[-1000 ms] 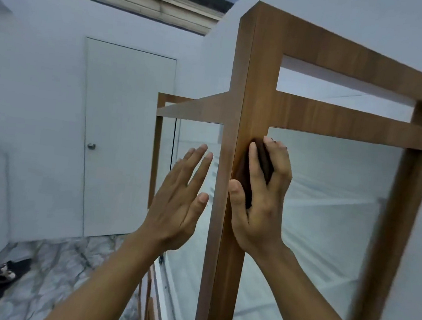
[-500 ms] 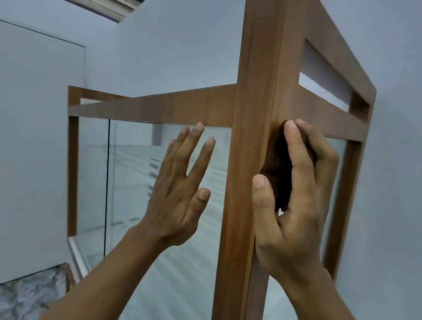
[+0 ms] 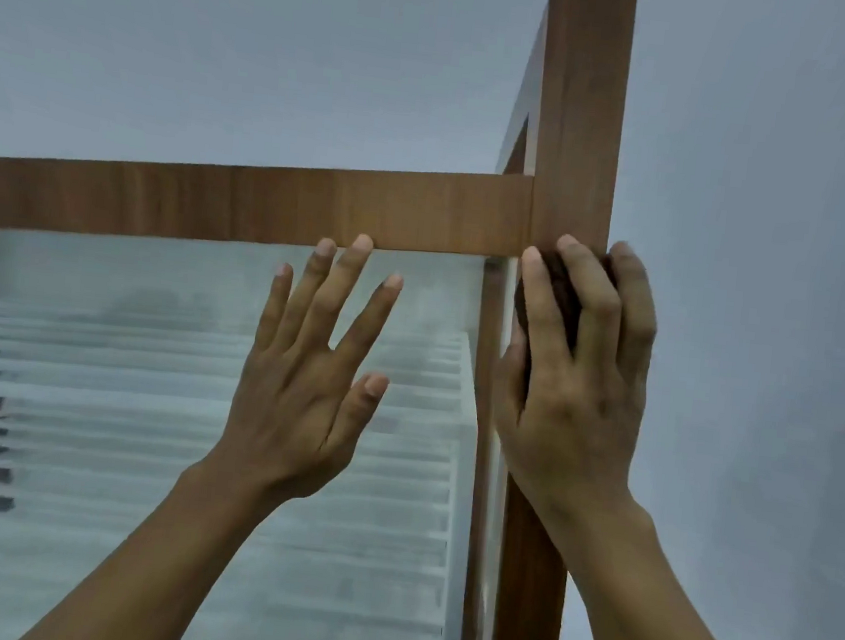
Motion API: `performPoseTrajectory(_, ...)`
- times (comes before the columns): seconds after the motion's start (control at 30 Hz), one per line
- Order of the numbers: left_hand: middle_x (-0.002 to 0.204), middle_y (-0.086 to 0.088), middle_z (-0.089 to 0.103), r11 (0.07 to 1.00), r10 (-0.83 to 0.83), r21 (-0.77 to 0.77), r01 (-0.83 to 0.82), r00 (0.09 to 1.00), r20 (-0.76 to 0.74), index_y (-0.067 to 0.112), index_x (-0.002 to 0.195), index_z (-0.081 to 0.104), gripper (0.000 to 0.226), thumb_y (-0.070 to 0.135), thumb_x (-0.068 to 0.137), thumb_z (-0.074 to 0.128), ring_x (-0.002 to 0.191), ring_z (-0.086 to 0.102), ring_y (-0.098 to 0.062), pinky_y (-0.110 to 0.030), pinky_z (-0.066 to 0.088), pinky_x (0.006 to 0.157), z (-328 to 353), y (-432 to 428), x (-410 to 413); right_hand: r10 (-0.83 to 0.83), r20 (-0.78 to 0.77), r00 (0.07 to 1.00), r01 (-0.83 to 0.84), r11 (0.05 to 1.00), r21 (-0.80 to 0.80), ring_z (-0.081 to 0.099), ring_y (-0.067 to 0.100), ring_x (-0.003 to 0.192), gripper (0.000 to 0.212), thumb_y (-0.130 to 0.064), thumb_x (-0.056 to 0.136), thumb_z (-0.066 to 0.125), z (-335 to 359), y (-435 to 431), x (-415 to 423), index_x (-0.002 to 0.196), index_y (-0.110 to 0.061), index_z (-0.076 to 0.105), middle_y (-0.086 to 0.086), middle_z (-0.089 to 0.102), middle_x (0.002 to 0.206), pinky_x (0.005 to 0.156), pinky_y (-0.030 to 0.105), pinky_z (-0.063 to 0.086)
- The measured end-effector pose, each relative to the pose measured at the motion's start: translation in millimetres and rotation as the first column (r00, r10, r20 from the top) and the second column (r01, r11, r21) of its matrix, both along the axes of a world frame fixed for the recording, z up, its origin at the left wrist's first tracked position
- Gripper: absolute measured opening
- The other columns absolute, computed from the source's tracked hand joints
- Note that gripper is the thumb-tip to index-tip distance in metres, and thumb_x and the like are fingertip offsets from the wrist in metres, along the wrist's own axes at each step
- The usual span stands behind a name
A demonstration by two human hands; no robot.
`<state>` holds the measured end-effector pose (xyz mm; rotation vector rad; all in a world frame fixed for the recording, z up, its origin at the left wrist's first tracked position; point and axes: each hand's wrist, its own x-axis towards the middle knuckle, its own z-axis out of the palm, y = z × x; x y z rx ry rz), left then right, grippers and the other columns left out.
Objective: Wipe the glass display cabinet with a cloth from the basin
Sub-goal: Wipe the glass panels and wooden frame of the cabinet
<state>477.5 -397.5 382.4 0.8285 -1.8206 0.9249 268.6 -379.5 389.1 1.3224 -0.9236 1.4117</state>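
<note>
Gripping a dark brown cloth (image 3: pixel 561 292), the right hand (image 3: pixel 576 391) sits right of centre in the head view, its fingers curled over the wad and its thumb tucked in on the left side. The cloth is bunched small, so only dark patches of it show between the fingers. It is held against the front face of the corner post (image 3: pixel 580 103) of the cabinet (image 3: pixel 529 588), just below the point where the horizontal rail (image 3: pixel 245 204) meets that post.

The post is wood-grained brown and runs from the top right of the frame down to the bottom edge. The rail crosses from the left edge to the post at mid height. Another brown frame member slants back from the post in the upper right.

Below the rail, the glass pane (image 3: pixel 119 394) fills the lower left of the frame, with pale horizontal stripes and a few dark marks seen in it. The left hand (image 3: pixel 304 396) is raised in front of this glass at centre, palm toward it, holding nothing, with fingers straight and fanned apart. Its two longest fingertips reach the lower edge of the rail. Whether the palm actually touches the glass cannot be told.

The two hands are close together, the thin inner edge of the frame showing between them. A plain grey-blue wall (image 3: pixel 230 43) fills the upper left and the right side
</note>
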Motion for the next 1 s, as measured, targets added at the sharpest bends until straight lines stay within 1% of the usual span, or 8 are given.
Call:
performPoseTrajectory(0.2,0.170,-0.010,0.004,0.998,-0.030,0.061,0.029,1.000,0.004,0.020,0.161,0.014,0.061,0.048,0.106,0.018,0.158,0.000,-0.028,-0.052,0.003,0.128,-1,3,7,-0.208,-0.049,0.977,0.209,0.978,0.016,0.028,0.034,0.143,0.053,-0.005,0.093,0.065,-9,3,27,0.145,-0.006,0.051,0.012,0.034,0.150,0.126,0.036,0.013)
performPoseTrajectory(0.47,0.167,-0.012,0.014,0.999,0.032,0.036,-0.032,0.999,-0.011,0.017,0.160,0.023,0.062,0.047,0.106,0.026,0.157,0.009,-0.031,-0.049,0.006,0.129,-9,-10,37,0.025,-0.105,0.994,-0.006,0.985,0.174,0.022,0.035,0.148,0.059,-0.021,0.101,0.059,-27,-11,61,0.151,-0.012,0.029,0.012,0.026,0.154,0.125,0.045,0.022)
performPoseTrajectory(0.6,0.166,-0.013,0.014,0.997,0.072,0.035,-0.071,0.997,-0.034,0.015,0.160,0.024,0.063,0.047,0.105,0.025,0.157,0.009,-0.033,-0.051,0.006,0.128,-14,-16,72,-0.134,0.020,0.991,0.126,0.966,0.224,0.008,0.036,0.154,0.059,-0.038,0.106,0.039,-34,-28,78,0.158,-0.012,0.027,0.009,0.019,0.163,0.127,0.048,-0.003)
performPoseTrajectory(0.77,0.166,-0.014,0.016,0.999,0.044,0.004,-0.044,0.998,-0.047,0.015,0.159,0.025,0.062,0.046,0.105,0.023,0.157,0.010,-0.033,-0.050,0.004,0.129,-12,-25,123,-0.095,0.264,0.960,0.053,0.985,0.165,0.020,0.033,0.145,0.050,-0.033,0.102,0.038,-12,-40,122,0.148,-0.016,0.049,0.004,0.025,0.153,0.117,0.054,0.019)
performPoseTrajectory(0.8,0.166,-0.015,0.017,0.999,0.033,-0.003,-0.033,0.998,-0.049,0.015,0.159,0.025,0.062,0.047,0.105,0.023,0.157,0.010,-0.033,-0.050,0.004,0.128,-11,-27,132,-0.066,0.199,0.978,0.036,0.989,0.146,0.023,0.032,0.144,0.048,-0.029,0.101,0.043,-7,-43,136,0.147,-0.016,0.051,0.004,0.029,0.150,0.115,0.053,0.023)
performPoseTrajectory(0.9,0.166,-0.014,0.016,1.000,-0.013,0.006,0.013,1.000,-0.022,0.016,0.160,0.023,0.063,0.046,0.105,0.024,0.157,0.009,-0.032,-0.051,0.004,0.128,-12,-33,159,-0.090,-0.263,0.961,0.127,0.984,0.128,0.032,0.033,0.145,0.046,-0.017,0.099,0.057,-15,-44,161,0.144,-0.020,0.053,0.004,0.048,0.149,0.116,0.057,0.027)
performPoseTrajectory(0.93,0.166,-0.014,0.017,1.000,-0.021,0.007,0.021,1.000,-0.010,0.016,0.160,0.023,0.063,0.046,0.105,0.024,0.157,0.010,-0.032,-0.051,0.003,0.128,-13,-36,171,-0.131,-0.298,0.946,0.173,0.978,0.117,0.033,0.033,0.147,0.044,-0.018,0.100,0.057,-19,-44,155,0.143,-0.022,0.053,0.003,0.051,0.150,0.118,0.061,0.024)
performPoseTrajectory(1.0,0.167,-0.014,0.017,0.999,-0.030,0.016,0.030,0.999,-0.012,0.014,0.159,0.024,0.063,0.044,0.104,0.026,0.157,0.010,-0.033,-0.051,0.002,0.128,-16,-41,197,-0.205,-0.044,0.978,0.209,0.970,0.123,0.028,0.033,0.151,0.037,-0.024,0.106,0.049,-27,-42,135,0.142,-0.020,0.055,0.003,0.048,0.154,0.120,0.065,0.020)
